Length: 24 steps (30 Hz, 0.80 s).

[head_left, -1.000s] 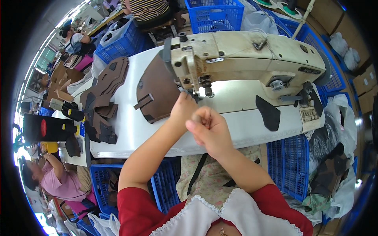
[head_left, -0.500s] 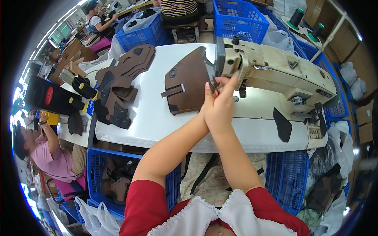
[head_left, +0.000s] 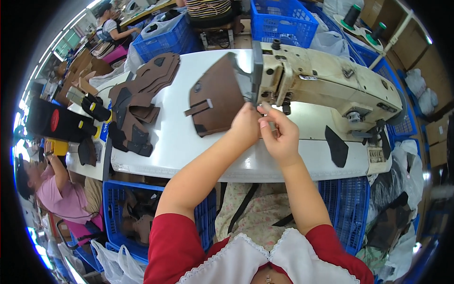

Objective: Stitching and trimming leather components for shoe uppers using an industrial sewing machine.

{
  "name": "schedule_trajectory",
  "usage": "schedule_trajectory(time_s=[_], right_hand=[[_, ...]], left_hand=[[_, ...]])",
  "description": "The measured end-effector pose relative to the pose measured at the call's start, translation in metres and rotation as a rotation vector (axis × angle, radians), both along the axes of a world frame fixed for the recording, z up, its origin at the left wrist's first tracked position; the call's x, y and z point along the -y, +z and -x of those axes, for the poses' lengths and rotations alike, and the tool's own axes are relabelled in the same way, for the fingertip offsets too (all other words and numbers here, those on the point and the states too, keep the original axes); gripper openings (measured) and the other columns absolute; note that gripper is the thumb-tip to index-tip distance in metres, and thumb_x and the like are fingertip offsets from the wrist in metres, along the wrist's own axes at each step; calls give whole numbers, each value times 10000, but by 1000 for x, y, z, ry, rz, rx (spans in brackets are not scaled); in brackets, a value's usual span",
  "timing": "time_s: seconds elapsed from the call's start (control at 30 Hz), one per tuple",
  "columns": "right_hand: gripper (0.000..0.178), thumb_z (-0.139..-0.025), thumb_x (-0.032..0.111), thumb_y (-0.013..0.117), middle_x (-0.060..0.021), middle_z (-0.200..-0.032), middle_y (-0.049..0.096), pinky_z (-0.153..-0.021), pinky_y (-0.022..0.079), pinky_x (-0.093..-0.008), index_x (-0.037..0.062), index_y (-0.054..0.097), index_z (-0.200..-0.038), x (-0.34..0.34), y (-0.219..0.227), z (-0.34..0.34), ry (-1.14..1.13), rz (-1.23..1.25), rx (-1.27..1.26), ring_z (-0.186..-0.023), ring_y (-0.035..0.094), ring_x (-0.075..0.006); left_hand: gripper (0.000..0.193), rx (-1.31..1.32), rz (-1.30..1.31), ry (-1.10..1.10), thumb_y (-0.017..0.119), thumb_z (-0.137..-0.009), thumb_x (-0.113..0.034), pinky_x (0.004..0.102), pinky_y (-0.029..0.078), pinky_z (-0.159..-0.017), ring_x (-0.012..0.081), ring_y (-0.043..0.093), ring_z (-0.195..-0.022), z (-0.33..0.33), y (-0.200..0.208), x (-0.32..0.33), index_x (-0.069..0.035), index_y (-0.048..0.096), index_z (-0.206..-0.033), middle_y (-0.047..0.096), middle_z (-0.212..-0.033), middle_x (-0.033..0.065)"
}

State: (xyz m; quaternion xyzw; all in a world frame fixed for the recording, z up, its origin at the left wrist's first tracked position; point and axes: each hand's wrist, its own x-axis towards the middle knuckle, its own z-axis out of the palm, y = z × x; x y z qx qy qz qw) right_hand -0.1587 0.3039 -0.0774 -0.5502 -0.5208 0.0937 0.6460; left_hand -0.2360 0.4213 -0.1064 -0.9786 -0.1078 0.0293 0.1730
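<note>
A brown leather panel [head_left: 215, 97] with a round emblem, a small strap and dark corners lies tilted on the white table, left of the sewing machine [head_left: 321, 75]. My left hand [head_left: 246, 124] is closed at the panel's right edge and grips it there; its fingertips are partly hidden. Close beside it, just below the needle area, my right hand [head_left: 282, 135] has thumb and fingers bent together in a pinch. Whatever it pinches is too small to make out. A loose black piece [head_left: 336, 146] lies right of my right hand.
Stacked brown and black cut pieces [head_left: 137, 102] lie on the table's left. Thread cones [head_left: 352, 16] stand at the back right. Blue crates [head_left: 283, 23] are behind the table, others below its front edge. A person in pink [head_left: 64, 191] sits at the left.
My hands, crossed at the wrists before, are now side by side. The left hand and the panel have shifted left; the right hand has drawn down and right from the machine head.
</note>
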Motion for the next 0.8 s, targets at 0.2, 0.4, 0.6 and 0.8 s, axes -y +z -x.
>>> schedule_trajectory(time_s=[0.2, 0.4, 0.6, 0.8], right_hand=[[574, -800, 0, 684, -135, -989, 749, -655, 576, -324, 107, 601, -1357, 36, 13, -10, 70, 315, 157, -825, 742, -218], [442, -855, 72, 638, -134, -951, 709, -728, 553, -447, 75, 594, -1294, 3, -16, 0, -25, 606, 397, -827, 707, -309], [340, -859, 66, 627, -140, -943, 689, -698, 566, -433, 20, 608, -1195, -49, -37, 12, -141, 537, 668, -835, 703, -318], [420, -861, 27, 600, -146, -992, 685, -718, 579, -427, 18, 589, -1280, -65, -26, 29, -100, 821, 716, -871, 715, -326]], left_hand=[[73, 31, -18, 153, 666, -716, -164, 335, 408, -902, 216, 624, -851, 72, 18, -34, -100, 698, -699, 677, -780, 39], [75, 174, -77, 61, 636, -748, -140, 319, 406, -890, 196, 592, -854, 103, 7, -36, -90, 692, -743, 638, -776, 27], [55, 326, -98, 5, 633, -737, -131, 316, 417, -884, 196, 568, -829, 108, 12, -34, -85, 661, -747, 597, -754, 24], [236, 331, -50, 17, 695, -672, -147, 329, 424, -911, 199, 560, -862, 111, 16, -35, -53, 691, -888, 595, -796, 21]])
